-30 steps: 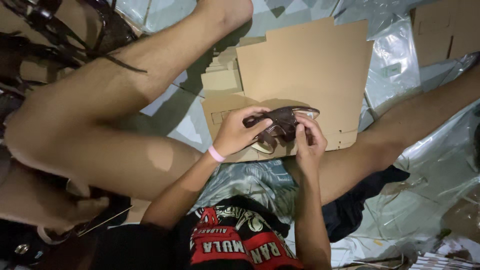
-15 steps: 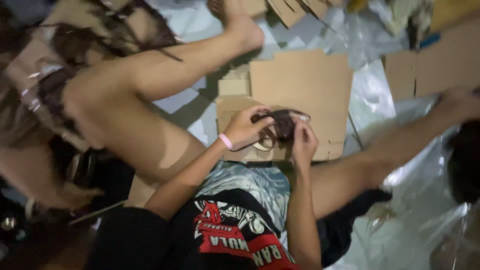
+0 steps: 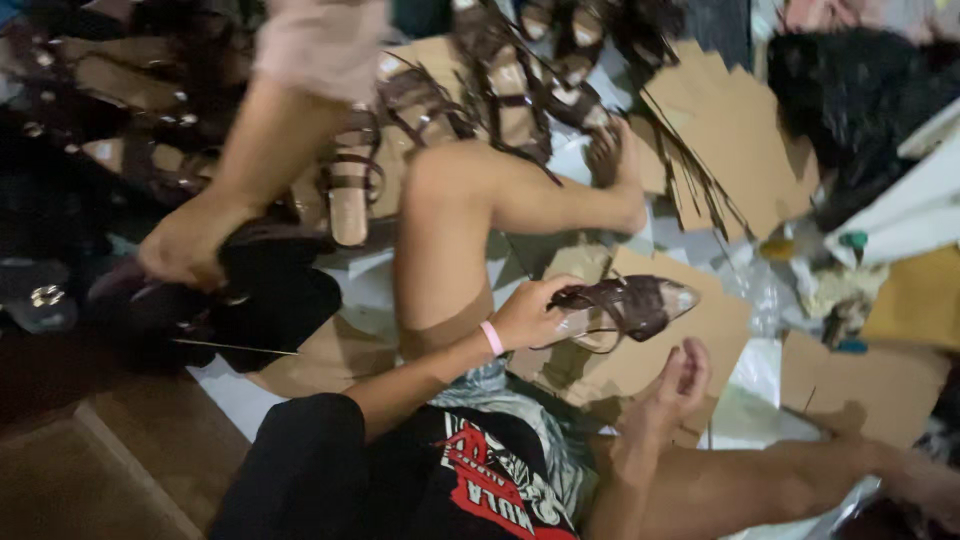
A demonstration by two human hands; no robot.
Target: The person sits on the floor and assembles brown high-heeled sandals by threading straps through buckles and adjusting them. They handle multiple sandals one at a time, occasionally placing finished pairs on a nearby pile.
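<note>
I judge the step in hand to be the handling of a single shoe. My left hand (image 3: 528, 312) is clenched round the heel end of a dark brown, pointed, strappy leather sandal (image 3: 625, 303), holding it just above the flat tan cardboard sheet (image 3: 700, 335). My right hand (image 3: 672, 385) hangs released, fingers loosely spread, just below the sandal and touching nothing I can make out. A next move calls for a steady two-handed hold. Well left of the cardboard, another person's hand (image 3: 185, 245) grips a dark shoe (image 3: 265, 285).
</note>
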